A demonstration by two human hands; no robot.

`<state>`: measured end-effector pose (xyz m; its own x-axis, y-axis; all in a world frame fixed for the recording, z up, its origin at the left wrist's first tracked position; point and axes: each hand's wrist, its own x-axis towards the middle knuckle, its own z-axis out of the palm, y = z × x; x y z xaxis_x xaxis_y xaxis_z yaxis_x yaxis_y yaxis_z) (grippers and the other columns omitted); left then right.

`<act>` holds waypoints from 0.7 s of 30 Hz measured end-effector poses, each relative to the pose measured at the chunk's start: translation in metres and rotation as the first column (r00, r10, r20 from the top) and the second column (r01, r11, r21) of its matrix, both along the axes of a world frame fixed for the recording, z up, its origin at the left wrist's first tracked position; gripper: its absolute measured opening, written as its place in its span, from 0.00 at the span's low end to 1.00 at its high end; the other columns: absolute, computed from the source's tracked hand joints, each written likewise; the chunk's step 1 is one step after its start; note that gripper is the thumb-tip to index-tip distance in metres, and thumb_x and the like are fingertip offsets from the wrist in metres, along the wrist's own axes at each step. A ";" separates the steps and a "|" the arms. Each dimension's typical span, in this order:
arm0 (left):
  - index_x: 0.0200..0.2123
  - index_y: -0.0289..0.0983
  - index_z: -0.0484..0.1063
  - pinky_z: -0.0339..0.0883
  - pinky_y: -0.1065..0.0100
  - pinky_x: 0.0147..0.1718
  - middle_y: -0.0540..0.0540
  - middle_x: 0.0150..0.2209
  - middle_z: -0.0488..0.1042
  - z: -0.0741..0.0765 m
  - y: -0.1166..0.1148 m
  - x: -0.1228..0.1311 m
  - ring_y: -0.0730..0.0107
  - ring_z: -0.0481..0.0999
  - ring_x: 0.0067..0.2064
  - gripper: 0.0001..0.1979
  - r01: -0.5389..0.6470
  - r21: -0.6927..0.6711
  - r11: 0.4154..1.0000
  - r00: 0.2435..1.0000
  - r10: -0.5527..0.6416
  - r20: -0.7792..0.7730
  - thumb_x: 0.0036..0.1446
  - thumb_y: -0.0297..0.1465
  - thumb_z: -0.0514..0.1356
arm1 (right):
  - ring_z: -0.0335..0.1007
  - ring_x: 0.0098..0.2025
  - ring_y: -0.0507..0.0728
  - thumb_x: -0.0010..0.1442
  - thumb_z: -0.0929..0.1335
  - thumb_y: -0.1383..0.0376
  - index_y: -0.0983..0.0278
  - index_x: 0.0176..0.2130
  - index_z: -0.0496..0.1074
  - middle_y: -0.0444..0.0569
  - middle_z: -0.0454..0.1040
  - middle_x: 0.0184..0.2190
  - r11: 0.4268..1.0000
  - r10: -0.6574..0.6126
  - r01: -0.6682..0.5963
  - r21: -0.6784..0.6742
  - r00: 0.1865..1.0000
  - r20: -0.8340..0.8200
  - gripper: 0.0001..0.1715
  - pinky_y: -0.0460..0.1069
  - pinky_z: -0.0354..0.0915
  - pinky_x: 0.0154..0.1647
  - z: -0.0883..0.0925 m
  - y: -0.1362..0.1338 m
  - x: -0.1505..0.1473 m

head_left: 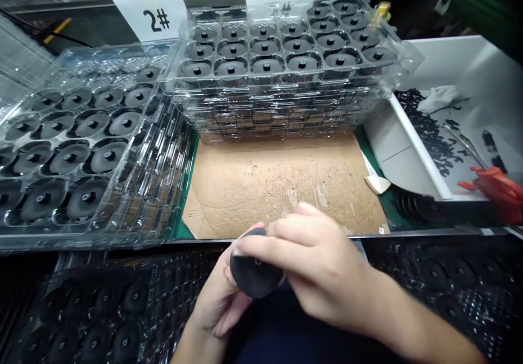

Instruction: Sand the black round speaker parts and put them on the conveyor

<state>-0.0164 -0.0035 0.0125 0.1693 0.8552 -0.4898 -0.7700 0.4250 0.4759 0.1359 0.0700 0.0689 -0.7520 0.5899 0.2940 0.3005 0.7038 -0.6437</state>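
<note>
A round black disc-shaped part (256, 278) is held above the table's front edge, its flat face turned up toward me and a small raised centre partly showing. My left hand (216, 296) grips it from below and the left side, fingers wrapped round its rim. Over the top right comes my right hand (322, 260), with curled fingers pressed on the disc's upper face; it is slightly blurred. Whether the right fingertips pinch anything small is hidden. Just beyond both hands lies a worn cardboard sheet (269, 184).
Stacked clear trays of similar discs stand at the back (278, 105) and left (143, 189). On the right, a white bin (412, 135) contains small black pieces. A red-handled tool (496, 187) rests at its edge. More trays (102, 298) sit low in front.
</note>
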 end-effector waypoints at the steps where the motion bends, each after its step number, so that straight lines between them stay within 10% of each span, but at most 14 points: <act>1: 0.48 0.42 0.71 0.69 0.59 0.47 0.47 0.44 0.77 0.001 -0.001 -0.001 0.59 0.75 0.45 0.25 -0.010 0.009 1.000 1.000 0.009 0.007 0.43 0.34 0.68 | 0.62 0.28 0.51 0.60 0.58 0.75 0.62 0.48 0.69 0.43 0.70 0.27 0.998 -0.062 0.063 -0.019 0.996 0.069 0.21 0.50 0.50 0.31 0.002 0.000 0.003; 9: 0.47 0.44 0.71 0.69 0.72 0.46 0.51 0.48 0.76 -0.001 -0.001 0.004 0.65 0.75 0.48 0.24 -0.146 0.221 0.964 0.987 0.158 -0.034 0.43 0.30 0.68 | 0.67 0.31 0.55 0.58 0.63 0.75 0.74 0.52 0.66 0.52 0.75 0.32 0.958 -0.240 0.256 0.127 0.962 -0.134 0.21 0.52 0.60 0.33 -0.005 -0.027 0.002; 15: 0.48 0.45 0.70 0.69 0.68 0.47 0.50 0.50 0.74 -0.002 -0.004 0.006 0.60 0.74 0.49 0.23 -0.198 0.255 0.946 0.979 0.203 0.008 0.47 0.29 0.65 | 0.71 0.35 0.48 0.58 0.64 0.71 0.58 0.48 0.69 0.41 0.75 0.39 0.919 -0.250 0.221 -0.326 0.967 -0.050 0.18 0.42 0.66 0.35 -0.010 -0.037 0.036; 21: 0.49 0.47 0.69 0.68 0.66 0.48 0.51 0.52 0.72 0.003 -0.005 0.003 0.58 0.71 0.52 0.25 -0.109 0.242 0.964 0.993 0.093 0.077 0.46 0.34 0.66 | 0.71 0.43 0.49 0.61 0.65 0.65 0.49 0.50 0.67 0.36 0.74 0.45 0.788 -0.501 0.432 -0.438 0.864 -0.049 0.18 0.40 0.65 0.42 -0.029 -0.035 0.051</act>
